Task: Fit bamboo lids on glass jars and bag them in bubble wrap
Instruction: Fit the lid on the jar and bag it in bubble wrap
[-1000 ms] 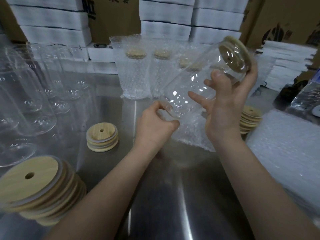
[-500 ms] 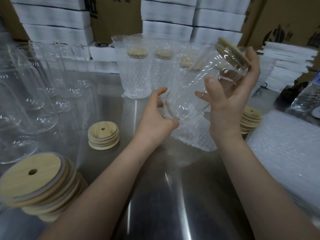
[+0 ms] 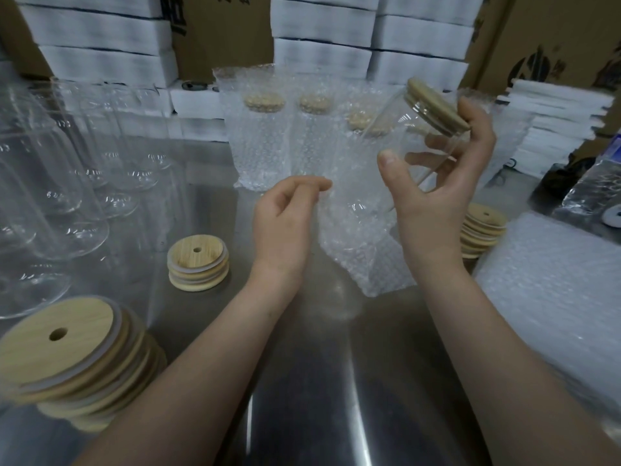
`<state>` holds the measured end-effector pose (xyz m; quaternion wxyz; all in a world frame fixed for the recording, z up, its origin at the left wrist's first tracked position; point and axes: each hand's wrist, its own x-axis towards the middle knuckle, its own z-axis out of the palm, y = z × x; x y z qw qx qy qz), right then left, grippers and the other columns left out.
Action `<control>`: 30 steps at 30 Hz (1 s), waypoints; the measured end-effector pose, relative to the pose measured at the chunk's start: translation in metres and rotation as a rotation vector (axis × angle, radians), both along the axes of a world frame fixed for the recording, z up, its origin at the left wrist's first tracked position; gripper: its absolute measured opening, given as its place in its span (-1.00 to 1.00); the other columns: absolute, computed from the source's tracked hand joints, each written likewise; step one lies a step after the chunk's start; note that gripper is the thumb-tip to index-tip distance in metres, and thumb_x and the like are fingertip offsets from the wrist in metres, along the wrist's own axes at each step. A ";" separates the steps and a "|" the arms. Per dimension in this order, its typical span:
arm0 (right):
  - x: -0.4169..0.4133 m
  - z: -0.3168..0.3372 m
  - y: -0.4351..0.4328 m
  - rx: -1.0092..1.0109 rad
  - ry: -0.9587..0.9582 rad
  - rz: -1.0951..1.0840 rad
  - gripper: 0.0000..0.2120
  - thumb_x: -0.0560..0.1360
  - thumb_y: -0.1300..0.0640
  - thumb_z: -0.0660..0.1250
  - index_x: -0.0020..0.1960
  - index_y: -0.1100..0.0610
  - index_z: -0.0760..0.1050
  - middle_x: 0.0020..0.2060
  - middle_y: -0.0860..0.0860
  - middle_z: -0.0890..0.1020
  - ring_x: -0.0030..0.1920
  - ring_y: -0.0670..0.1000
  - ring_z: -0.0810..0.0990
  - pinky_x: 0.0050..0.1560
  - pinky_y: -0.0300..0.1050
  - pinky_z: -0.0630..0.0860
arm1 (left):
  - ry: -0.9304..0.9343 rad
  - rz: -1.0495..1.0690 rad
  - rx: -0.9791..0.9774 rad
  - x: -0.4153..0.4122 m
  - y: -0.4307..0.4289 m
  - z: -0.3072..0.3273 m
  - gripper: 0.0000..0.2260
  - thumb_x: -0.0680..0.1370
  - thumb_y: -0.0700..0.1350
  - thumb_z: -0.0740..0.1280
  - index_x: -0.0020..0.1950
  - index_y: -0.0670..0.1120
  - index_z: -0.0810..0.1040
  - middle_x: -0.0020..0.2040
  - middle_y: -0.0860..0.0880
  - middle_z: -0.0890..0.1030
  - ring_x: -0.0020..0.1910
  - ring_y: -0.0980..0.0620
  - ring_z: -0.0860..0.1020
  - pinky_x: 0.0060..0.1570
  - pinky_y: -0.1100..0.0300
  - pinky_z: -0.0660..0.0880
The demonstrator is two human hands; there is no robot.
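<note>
My right hand [image 3: 437,193] grips a clear glass jar [image 3: 408,139], tilted, with its bamboo lid [image 3: 437,107] fitted and pointing up to the right. The jar's base sits inside the mouth of a bubble wrap bag [image 3: 363,253] that hangs down to the steel table. My left hand [image 3: 285,220] pinches the bag's left edge between thumb and forefinger. Three bagged, lidded jars [image 3: 258,142] stand upright behind. Empty glass jars [image 3: 67,183] crowd the left side.
Stacks of bamboo lids lie at the near left [image 3: 70,361], at the centre left [image 3: 198,264] and behind my right wrist [image 3: 482,233]. A pile of flat bubble wrap bags [image 3: 554,297] fills the right. White boxes [image 3: 322,35] and cartons wall the back.
The jar's base has slid into the bag's mouth. My left hand has left the jar's bottom and now pinches the bag's edge. My right hand has tipped the jar more upright.
</note>
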<state>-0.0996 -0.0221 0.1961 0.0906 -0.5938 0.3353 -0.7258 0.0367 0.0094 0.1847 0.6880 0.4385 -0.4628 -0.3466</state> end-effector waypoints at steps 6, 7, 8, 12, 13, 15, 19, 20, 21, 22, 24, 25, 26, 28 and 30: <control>-0.002 0.000 -0.003 0.086 -0.102 -0.026 -0.38 0.41 0.00 0.51 0.33 -0.13 0.25 0.30 0.14 0.38 0.19 0.15 0.48 0.02 0.10 0.61 | -0.270 -0.202 -0.061 0.005 0.000 -0.007 -0.56 0.42 -0.09 0.30 0.31 0.08 0.53 0.43 0.08 0.41 0.44 0.22 0.29 0.41 0.26 0.22; -0.003 0.000 -0.004 0.110 -0.141 -0.032 -0.40 0.39 -0.03 0.51 0.29 -0.19 0.25 0.30 0.15 0.39 0.20 0.16 0.49 0.04 0.17 0.60 | -0.372 -0.207 -0.059 0.004 -0.001 -0.010 -0.48 0.39 0.01 0.34 0.37 0.20 0.44 0.48 0.09 0.31 0.49 0.19 0.20 0.46 0.17 0.15; -0.003 0.000 -0.005 0.128 -0.181 -0.036 -0.42 0.38 -0.06 0.52 0.25 -0.23 0.26 0.29 0.15 0.40 0.20 0.17 0.50 0.06 0.19 0.59 | -0.476 -0.207 -0.052 0.003 -0.001 -0.013 -0.38 0.36 0.10 0.38 0.41 0.32 0.31 0.51 0.10 0.22 0.51 0.16 0.13 0.49 0.09 0.11; -0.003 0.000 -0.006 0.167 -0.228 -0.041 -0.43 0.35 -0.12 0.53 0.20 -0.29 0.26 0.24 0.13 0.42 0.18 0.19 0.52 0.08 0.18 0.59 | -0.822 -0.123 -0.044 -0.004 -0.003 -0.025 -0.04 0.32 0.20 0.45 0.47 0.47 -0.16 0.52 0.08 0.06 0.52 0.02 0.08 0.47 -0.17 0.14; -0.002 -0.001 -0.006 0.165 -0.212 -0.042 -0.43 0.35 -0.12 0.53 0.20 -0.27 0.26 0.25 0.14 0.42 0.18 0.19 0.52 0.07 0.17 0.60 | -0.839 -0.096 -0.063 -0.005 -0.004 -0.027 -0.02 0.34 0.16 0.47 0.47 0.44 -0.20 0.52 0.06 0.06 0.51 0.00 0.10 0.46 -0.18 0.16; 0.000 -0.002 -0.005 0.137 -0.190 -0.036 -0.43 0.36 -0.07 0.54 0.21 -0.19 0.27 0.26 0.15 0.42 0.17 0.13 0.52 0.06 0.14 0.60 | -0.815 -0.059 -0.110 -0.004 -0.008 -0.030 -0.03 0.40 0.06 0.48 0.50 0.38 -0.20 0.51 0.01 0.08 0.50 -0.03 0.14 0.45 -0.17 0.21; 0.007 -0.001 -0.001 0.076 -0.131 -0.011 -0.41 0.37 0.02 0.54 0.24 -0.06 0.27 0.23 0.14 0.42 0.12 0.04 0.48 -0.02 -0.19 0.55 | -0.731 -0.028 -0.182 -0.003 -0.011 -0.032 -0.15 0.45 0.06 0.39 0.58 0.19 -0.07 0.52 -0.04 0.13 0.51 0.02 0.14 0.47 0.02 0.18; 0.007 -0.001 0.000 0.073 -0.116 -0.001 -0.41 0.37 0.03 0.55 0.25 -0.04 0.27 0.22 0.15 0.42 0.12 0.07 0.48 -0.02 -0.17 0.56 | -0.713 -0.024 -0.196 -0.003 -0.011 -0.032 -0.17 0.45 0.05 0.38 0.59 0.15 -0.05 0.52 -0.03 0.16 0.50 0.06 0.15 0.45 0.11 0.16; 0.008 -0.001 0.001 0.075 -0.100 0.009 -0.41 0.37 0.04 0.55 0.25 -0.03 0.27 0.22 0.16 0.42 0.12 0.09 0.48 -0.01 -0.11 0.57 | -0.699 -0.019 -0.210 -0.003 -0.011 -0.031 -0.17 0.45 0.04 0.39 0.60 0.12 -0.02 0.52 -0.02 0.18 0.49 0.10 0.16 0.43 0.17 0.14; 0.008 -0.001 0.002 0.080 -0.086 0.018 -0.40 0.37 0.05 0.55 0.25 -0.02 0.27 0.23 0.17 0.42 0.13 0.11 0.48 0.01 -0.05 0.58 | -0.688 -0.012 -0.220 -0.002 -0.011 -0.031 -0.18 0.46 0.03 0.39 0.60 0.09 -0.01 0.51 -0.01 0.19 0.49 0.11 0.17 0.42 0.20 0.14; 0.009 0.000 0.004 0.097 -0.077 0.034 -0.40 0.37 0.06 0.56 0.25 -0.04 0.27 0.24 0.20 0.41 0.15 0.15 0.48 0.05 -0.01 0.58 | -0.668 0.003 -0.236 -0.002 -0.011 -0.031 -0.19 0.47 0.01 0.41 0.60 0.08 0.01 0.52 0.04 0.20 0.49 0.15 0.17 0.43 0.23 0.14; 0.009 0.000 0.004 0.106 -0.078 0.040 -0.40 0.37 0.07 0.56 0.24 -0.05 0.26 0.24 0.22 0.42 0.15 0.16 0.49 0.06 0.00 0.59 | -0.657 0.011 -0.245 -0.001 -0.011 -0.032 -0.19 0.47 0.01 0.42 0.59 0.08 0.01 0.51 0.10 0.19 0.48 0.20 0.16 0.43 0.28 0.12; 0.009 0.000 0.005 0.114 -0.080 0.046 -0.40 0.37 0.07 0.56 0.24 -0.06 0.26 0.23 0.23 0.42 0.15 0.17 0.49 0.06 0.02 0.59 | -0.642 0.017 -0.253 -0.001 -0.012 -0.032 -0.18 0.47 0.01 0.43 0.59 0.08 0.01 0.49 0.17 0.17 0.47 0.27 0.14 0.41 0.35 0.10; 0.010 0.000 0.006 0.133 -0.077 0.053 -0.40 0.38 0.07 0.56 0.25 -0.05 0.26 0.22 0.20 0.42 0.15 0.15 0.49 0.08 0.04 0.58 | -0.604 0.025 -0.257 -0.002 -0.012 -0.032 -0.19 0.47 0.04 0.43 0.59 0.09 0.02 0.44 0.28 0.15 0.44 0.37 0.11 0.37 0.45 0.07; 0.011 0.000 0.008 0.148 -0.063 0.052 -0.40 0.38 0.09 0.56 0.27 0.00 0.26 0.19 0.15 0.42 0.14 0.13 0.49 0.08 0.06 0.58 | -0.565 0.031 -0.251 -0.003 -0.011 -0.032 -0.19 0.46 0.07 0.42 0.58 0.08 0.04 0.44 0.29 0.16 0.45 0.36 0.13 0.37 0.45 0.09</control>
